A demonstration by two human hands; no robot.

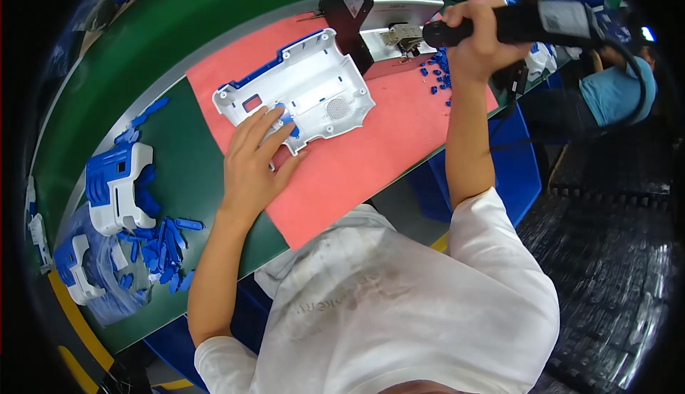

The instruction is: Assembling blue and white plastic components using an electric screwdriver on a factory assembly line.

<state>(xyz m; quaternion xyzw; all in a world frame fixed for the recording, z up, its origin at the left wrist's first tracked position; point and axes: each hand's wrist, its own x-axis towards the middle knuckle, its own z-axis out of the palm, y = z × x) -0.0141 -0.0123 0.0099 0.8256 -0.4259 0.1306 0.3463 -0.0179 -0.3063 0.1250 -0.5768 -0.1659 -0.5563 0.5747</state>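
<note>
"How'll the white shell (307, 101) handle?"
"Prob light, stiff, bit slick; grab by edge. My L hand (251, 159) is spread over its near side. It's on red mat (403, 134), tabletop (189, 148) below. R hand (484, 41) wrapped round blk tool (524, 22)."

This is a factory assembly workshop, shown by a green workbench (191, 155), heaped blue plastic parts (165, 253), a benchtop machine (403, 9), a corded tool (524, 22) and a co-worker (617, 93).

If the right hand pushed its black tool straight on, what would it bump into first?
Probably the metal bracket on the boxy machine: the black tool points at it; whether they touch is unclear.
</note>
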